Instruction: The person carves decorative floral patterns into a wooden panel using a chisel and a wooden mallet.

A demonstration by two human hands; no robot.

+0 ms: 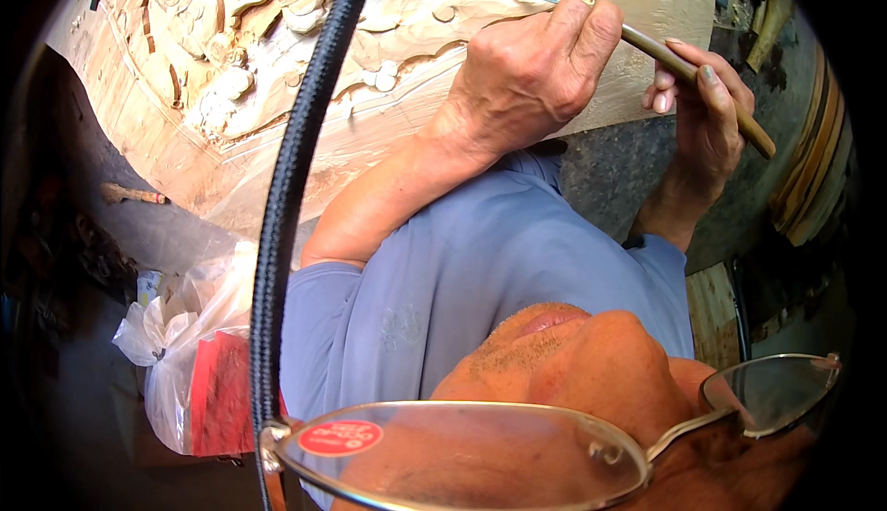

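A pale wooden panel (651,12) with carved relief of scrolls and petal-like shapes fills the top of the head view. Over its right part slants a carving chisel (684,67), with a slim bluish metal blade and a long brown wooden handle. My left hand (540,77) is closed around it near the blade and hides the middle part. The blade's tip lies over the relief; whether it touches the wood I cannot tell. Farther back on the handle, my right hand (711,109) grips it between thumb and fingers, beyond the panel's right edge.
A dark braided cord (309,114) crosses the view. At the lower left are a clear plastic bag (171,345) and a red flat-sided object (220,391). A short wooden stick (134,194) lies left of the panel. Curved wooden strips (813,160) are stacked at the right.
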